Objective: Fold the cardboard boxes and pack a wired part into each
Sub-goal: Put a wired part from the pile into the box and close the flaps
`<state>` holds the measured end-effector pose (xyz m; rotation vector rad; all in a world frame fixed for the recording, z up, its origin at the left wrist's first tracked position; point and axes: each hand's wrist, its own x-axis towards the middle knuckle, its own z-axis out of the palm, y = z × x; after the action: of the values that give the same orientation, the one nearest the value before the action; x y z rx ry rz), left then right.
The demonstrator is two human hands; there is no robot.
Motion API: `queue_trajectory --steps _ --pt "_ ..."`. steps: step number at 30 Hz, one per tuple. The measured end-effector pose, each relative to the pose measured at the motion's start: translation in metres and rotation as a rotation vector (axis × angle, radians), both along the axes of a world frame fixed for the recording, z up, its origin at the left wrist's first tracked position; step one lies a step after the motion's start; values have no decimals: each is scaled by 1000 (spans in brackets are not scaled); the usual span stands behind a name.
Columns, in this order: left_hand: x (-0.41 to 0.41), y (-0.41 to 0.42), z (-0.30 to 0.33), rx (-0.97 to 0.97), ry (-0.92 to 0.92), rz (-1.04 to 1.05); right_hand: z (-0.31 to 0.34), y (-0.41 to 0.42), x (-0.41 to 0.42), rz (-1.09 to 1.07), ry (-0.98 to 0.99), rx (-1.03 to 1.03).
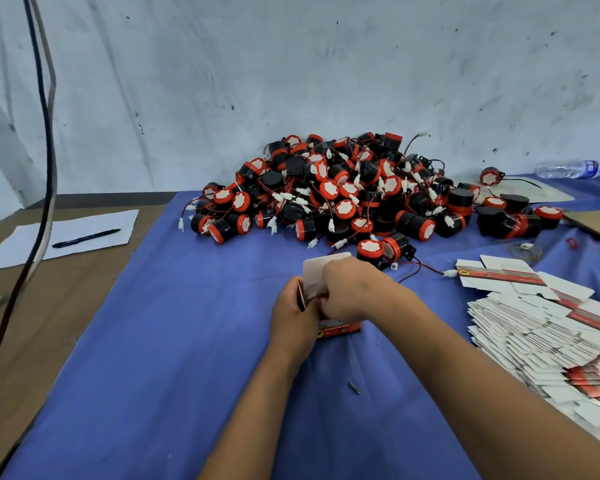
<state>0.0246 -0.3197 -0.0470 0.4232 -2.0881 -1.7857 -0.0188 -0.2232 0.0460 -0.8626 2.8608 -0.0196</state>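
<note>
A small red-and-white cardboard box [338,329] stands on the blue cloth at the middle, its white lid flap [314,271] raised. My left hand [293,315] grips the box's left side. My right hand [352,289] curls over the open top, its fingers pinching at the flaps inside. Whether a part is in the box is hidden by my hands. Behind lies a big heap of black-and-red wired parts [347,192] with white plugs. One wired part [378,251] lies just beyond my right hand. Flat unfolded boxes [548,327] are stacked at the right.
A blue cloth [187,341] covers the brown table. A white sheet with a black pen [85,233] lies at far left, black cables [44,140] hang there. A water bottle [567,169] lies at far right by the wall. A small scrap [354,387] rests near my forearm.
</note>
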Motion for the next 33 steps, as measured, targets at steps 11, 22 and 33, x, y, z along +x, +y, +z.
queue_trajectory --steps 11,22,33 --pt "-3 -4 -3 -175 -39 127 -6 28 -16 -34 96 -137" --pt "-5 7 -4 -156 -76 126 -19 -1 17 -135 433 -153" --pt "-3 4 -5 -246 -37 109 -42 -4 20 -221 341 -364"
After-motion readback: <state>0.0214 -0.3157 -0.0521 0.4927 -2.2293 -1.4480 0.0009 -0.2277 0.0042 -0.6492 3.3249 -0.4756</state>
